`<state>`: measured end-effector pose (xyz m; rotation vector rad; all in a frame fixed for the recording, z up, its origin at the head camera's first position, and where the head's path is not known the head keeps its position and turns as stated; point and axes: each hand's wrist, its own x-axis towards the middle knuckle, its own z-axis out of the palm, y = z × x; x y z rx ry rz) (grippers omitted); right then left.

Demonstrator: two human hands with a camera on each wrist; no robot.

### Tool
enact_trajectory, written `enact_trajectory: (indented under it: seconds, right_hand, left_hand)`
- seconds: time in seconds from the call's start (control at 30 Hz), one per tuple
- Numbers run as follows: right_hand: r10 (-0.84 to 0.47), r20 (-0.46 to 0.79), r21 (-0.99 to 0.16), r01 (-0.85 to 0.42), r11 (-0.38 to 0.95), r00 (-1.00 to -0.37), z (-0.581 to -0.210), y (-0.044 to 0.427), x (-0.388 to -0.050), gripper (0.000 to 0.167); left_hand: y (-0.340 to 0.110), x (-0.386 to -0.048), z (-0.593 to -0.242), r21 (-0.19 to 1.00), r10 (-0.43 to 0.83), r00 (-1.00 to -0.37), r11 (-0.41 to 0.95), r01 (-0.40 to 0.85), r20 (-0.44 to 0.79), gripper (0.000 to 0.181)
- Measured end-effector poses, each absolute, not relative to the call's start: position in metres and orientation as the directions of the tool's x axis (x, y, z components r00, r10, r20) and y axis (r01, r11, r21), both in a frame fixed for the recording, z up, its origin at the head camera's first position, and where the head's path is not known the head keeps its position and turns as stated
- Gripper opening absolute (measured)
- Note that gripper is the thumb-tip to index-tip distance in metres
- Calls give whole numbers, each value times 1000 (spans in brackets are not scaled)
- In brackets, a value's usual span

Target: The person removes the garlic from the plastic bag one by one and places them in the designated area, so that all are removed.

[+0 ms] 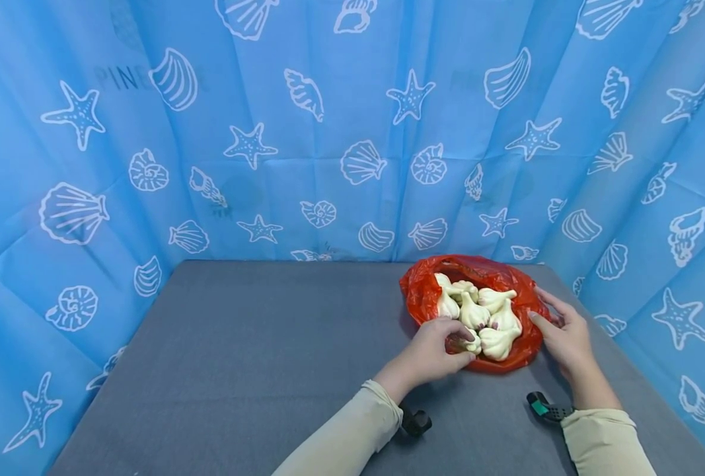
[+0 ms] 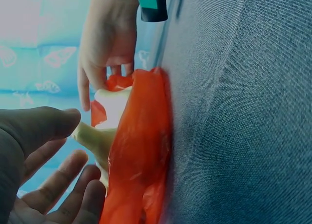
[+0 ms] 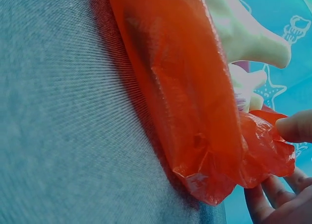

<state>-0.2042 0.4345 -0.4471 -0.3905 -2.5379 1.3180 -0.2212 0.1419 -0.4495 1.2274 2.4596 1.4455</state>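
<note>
Several pale garlic bulbs (image 1: 474, 314) sit heaped in a red plastic bag (image 1: 419, 297), its mouth spread wide and facing up, toward the far right of the grey cloth-covered table (image 1: 257, 344). With my left hand (image 1: 432, 350) I reach over the bag's near left side, thumb and fingers parted and loosely bent about the nearest bulb (image 1: 472, 342). In the left wrist view its stem lies close by my thumb tip, and my fingers aren't closed on it. My right hand (image 1: 569, 337) grips the bag's right edge, thumb on one side of the crinkled film and fingers on the other. I wear pale cream sleeves (image 1: 352, 430), and by each wrist is a black device, the right one (image 1: 548, 408) marked with a green patch. Behind the table hangs a blue curtain (image 1: 310, 165) printed with white shells and starfish, meeting another stretch on my right
</note>
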Motion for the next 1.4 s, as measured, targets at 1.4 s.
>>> enact_trajectory:
  seconds: [1.4]
  right_hand:
    - [359, 112, -837, 107, 537, -927, -451, 435, -206, 57]
  left_hand:
    - [152, -219, -461, 632, 615, -689, 370, 681, 383, 19]
